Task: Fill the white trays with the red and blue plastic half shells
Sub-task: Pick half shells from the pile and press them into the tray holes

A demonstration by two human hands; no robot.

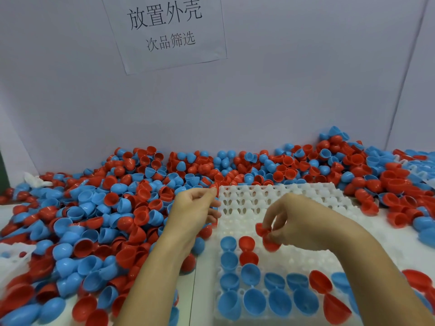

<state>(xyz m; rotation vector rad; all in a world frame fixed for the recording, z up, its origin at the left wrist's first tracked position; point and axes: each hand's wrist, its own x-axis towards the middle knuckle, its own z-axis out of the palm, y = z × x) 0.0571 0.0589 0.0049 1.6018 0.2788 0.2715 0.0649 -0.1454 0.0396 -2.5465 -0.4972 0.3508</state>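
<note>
A white tray (277,198) with many cups lies in front of me, right of centre. Its near rows hold several blue half shells (253,302) and a few red ones (246,242); the far rows hold none. My right hand (299,222) hovers over the tray's middle and pinches a red hinged pair of half shells (267,236) just above a cup. My left hand (193,208) is raised at the tray's left edge, fingers loosely curled, its fingertips by a small red shell (213,186). A big loose pile of red and blue shells (106,220) covers the table to the left.
More shells (306,163) are heaped along the grey back wall and to the right (400,196). A paper sign (164,29) hangs on the wall. Part of another white tray (11,257) shows at the left edge. A crumpled white scrap (35,180) lies far left.
</note>
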